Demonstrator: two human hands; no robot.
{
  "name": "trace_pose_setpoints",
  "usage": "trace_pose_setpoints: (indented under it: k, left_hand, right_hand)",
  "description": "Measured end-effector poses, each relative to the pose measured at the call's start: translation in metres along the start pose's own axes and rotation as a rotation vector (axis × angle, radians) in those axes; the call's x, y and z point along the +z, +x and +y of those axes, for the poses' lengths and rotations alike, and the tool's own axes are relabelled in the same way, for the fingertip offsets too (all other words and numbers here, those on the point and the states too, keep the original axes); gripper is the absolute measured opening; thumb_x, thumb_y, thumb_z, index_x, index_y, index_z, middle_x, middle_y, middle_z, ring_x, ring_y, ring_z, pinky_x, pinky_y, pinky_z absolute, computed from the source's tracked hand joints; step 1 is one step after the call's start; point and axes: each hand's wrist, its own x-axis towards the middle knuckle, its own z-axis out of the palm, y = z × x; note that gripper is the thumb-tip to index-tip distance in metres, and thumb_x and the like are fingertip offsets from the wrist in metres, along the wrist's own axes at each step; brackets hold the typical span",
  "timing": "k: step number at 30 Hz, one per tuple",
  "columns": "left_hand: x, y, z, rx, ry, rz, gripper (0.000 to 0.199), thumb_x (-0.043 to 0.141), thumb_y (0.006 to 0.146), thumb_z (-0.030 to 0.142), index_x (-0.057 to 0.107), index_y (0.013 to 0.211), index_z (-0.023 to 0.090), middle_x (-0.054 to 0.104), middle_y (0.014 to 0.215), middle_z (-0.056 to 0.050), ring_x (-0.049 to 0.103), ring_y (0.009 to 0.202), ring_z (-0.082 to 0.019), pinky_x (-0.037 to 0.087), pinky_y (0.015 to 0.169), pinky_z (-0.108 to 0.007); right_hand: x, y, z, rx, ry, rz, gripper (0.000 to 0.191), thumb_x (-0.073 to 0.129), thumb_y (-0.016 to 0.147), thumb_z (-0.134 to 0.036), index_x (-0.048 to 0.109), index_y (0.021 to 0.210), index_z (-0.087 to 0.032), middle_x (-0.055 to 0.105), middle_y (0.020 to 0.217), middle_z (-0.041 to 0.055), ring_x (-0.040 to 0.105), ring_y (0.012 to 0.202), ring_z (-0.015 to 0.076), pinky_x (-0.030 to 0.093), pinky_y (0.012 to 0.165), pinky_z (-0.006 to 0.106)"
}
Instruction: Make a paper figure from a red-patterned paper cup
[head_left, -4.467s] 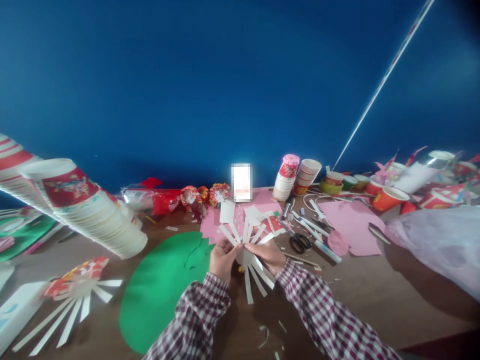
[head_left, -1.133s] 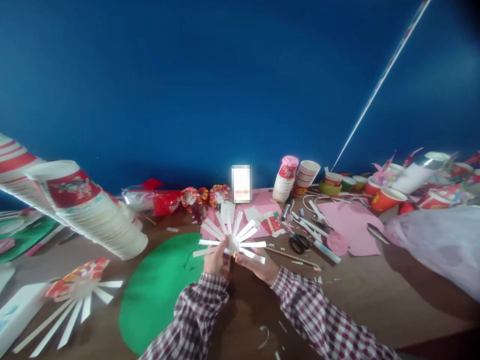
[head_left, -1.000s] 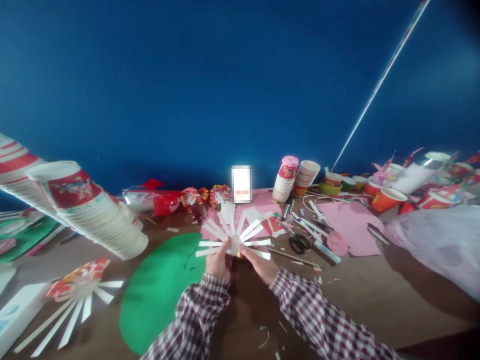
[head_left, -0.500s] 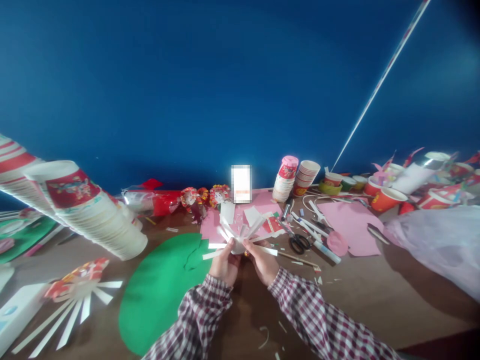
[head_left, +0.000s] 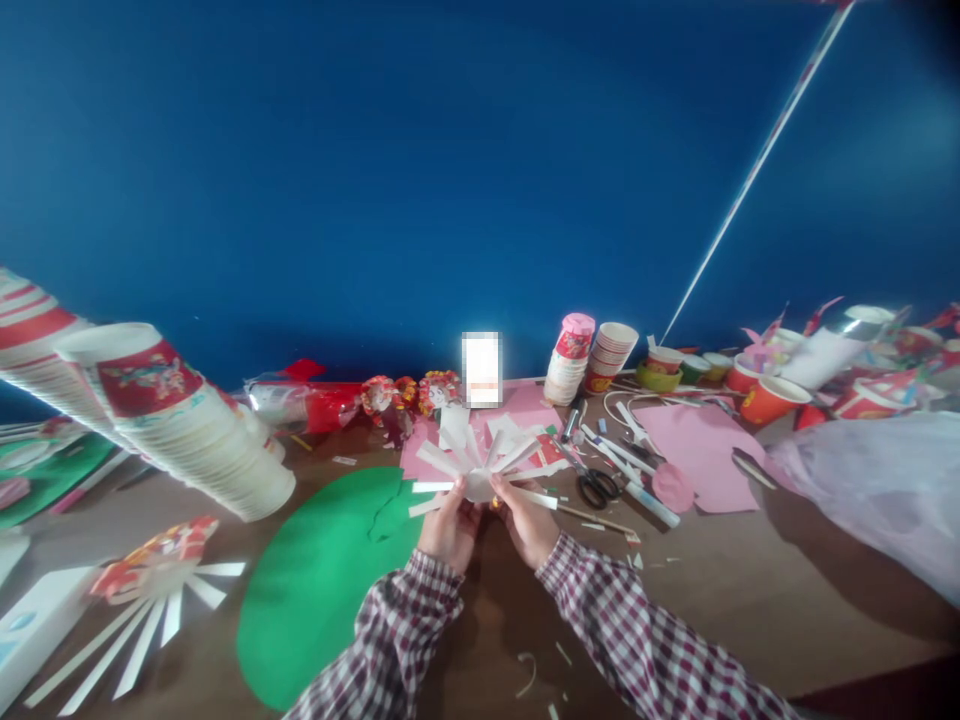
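Left hand point(head_left: 450, 530) and right hand point(head_left: 531, 528): one white strip-cut paper cup point(head_left: 479, 488) is pinched between them, above the table point(head_left: 720, 610). Cutting is judged done: strips point(head_left: 540, 499) are fanned outward, ends loose; what is left cannot be told. Left of the hands: green sheet point(head_left: 307, 610); farther left, second strip-cut cup point(head_left: 166, 580), partly red-patterned. Beyond the right hand: black-handled scissors point(head_left: 598, 487), laid down.
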Motion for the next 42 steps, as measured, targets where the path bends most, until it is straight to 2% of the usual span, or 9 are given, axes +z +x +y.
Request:
trace_pose_setpoints:
  k: [2,6,12,16,21,26,34,39,42]
  left_hand:
    - [0.001,0.0004,-0.0001,0.008,-0.013,0.003,0.009,0.067,0.068,0.014,0.06,0.074,0.015,0.064,0.072,-0.001,0.06,0.065,-0.01,0.049,0.057,-0.02]
    - [0.0029,-0.0004,-0.0001,0.011,-0.028,-0.004,0.013,0.066,0.067,0.011,0.06,0.078,0.016,0.064,0.074,-0.001,0.06,0.066,-0.01,0.049,0.058,-0.02]
    - [0.0018,-0.0015,-0.0015,0.044,0.024,-0.038,0.014,0.068,0.066,0.016,0.061,0.077,0.015,0.065,0.075,-0.001,0.06,0.068,-0.011,0.049,0.059,-0.021]
    - [0.0002,-0.0033,-0.0033,0.057,0.033,-0.085,0.014,0.07,0.065,0.018,0.063,0.076,0.013,0.066,0.08,-0.004,0.061,0.074,-0.013,0.05,0.065,-0.023]
    - [-0.0019,-0.0011,-0.0043,0.076,0.071,-0.024,0.012,0.072,0.06,0.012,0.064,0.07,0.011,0.067,0.074,-0.004,0.061,0.068,-0.011,0.049,0.061,-0.019]
    - [-0.0021,0.001,-0.0047,0.096,0.064,0.001,0.01,0.071,0.062,0.012,0.064,0.069,0.012,0.067,0.072,-0.003,0.061,0.067,-0.01,0.049,0.059,-0.018]
    - [-0.0008,-0.0019,-0.0019,0.071,0.031,0.012,0.014,0.074,0.059,0.013,0.062,0.066,0.013,0.065,0.066,0.0,0.06,0.06,-0.009,0.051,0.06,-0.02]
    - [-0.0009,-0.0022,0.0018,0.038,0.0,-0.002,0.014,0.073,0.059,0.015,0.061,0.064,0.013,0.064,0.065,0.0,0.06,0.062,-0.009,0.051,0.06,-0.021]
    - [0.0006,-0.0022,0.0034,0.032,0.027,-0.016,0.014,0.072,0.062,0.016,0.062,0.07,0.013,0.066,0.07,-0.001,0.061,0.064,-0.01,0.05,0.059,-0.021]
  right_hand:
    - [0.001,-0.0003,0.0004,0.002,0.003,-0.016,0.018,0.069,0.066,-0.034,0.062,0.068,-0.018,0.061,0.063,-0.0018,0.051,0.055,0.0111,0.042,0.056,0.025]
    - [0.0027,-0.0004,-0.0002,0.021,0.048,0.036,0.018,0.071,0.064,-0.033,0.061,0.065,-0.018,0.059,0.059,-0.0029,0.049,0.052,0.0096,0.042,0.053,0.023]
    - [0.0024,0.0003,-0.0017,0.013,0.064,0.012,0.019,0.07,0.065,-0.034,0.062,0.065,-0.016,0.06,0.059,-0.0016,0.05,0.051,0.0102,0.043,0.052,0.024]
    - [-0.0011,0.0021,-0.0016,0.007,0.087,0.027,0.021,0.07,0.065,-0.034,0.062,0.065,-0.015,0.061,0.062,0.0002,0.05,0.051,0.0093,0.042,0.049,0.023]
    - [-0.0016,0.0026,-0.0011,0.051,0.138,0.106,0.022,0.073,0.061,-0.033,0.062,0.068,-0.015,0.06,0.064,-0.0011,0.052,0.056,0.0092,0.043,0.049,0.021]
    - [0.0005,0.0018,-0.0029,0.054,0.128,0.077,0.018,0.073,0.061,-0.03,0.063,0.069,-0.017,0.06,0.065,-0.0019,0.051,0.055,0.0088,0.043,0.05,0.021]
    - [-0.002,0.002,0.0001,0.007,0.015,0.083,0.021,0.069,0.065,-0.034,0.061,0.068,-0.015,0.06,0.064,-0.0008,0.049,0.051,0.0086,0.039,0.046,0.02]
    - [-0.0014,0.0026,-0.0003,-0.014,-0.062,0.12,0.029,0.067,0.065,-0.043,0.059,0.068,-0.015,0.06,0.063,0.0012,0.05,0.052,0.0107,0.039,0.047,0.022]
    - [0.0016,-0.0011,-0.0059,-0.043,-0.176,0.11,0.029,0.065,0.067,-0.044,0.058,0.067,-0.015,0.057,0.058,-0.0002,0.05,0.05,0.0106,0.04,0.049,0.022]
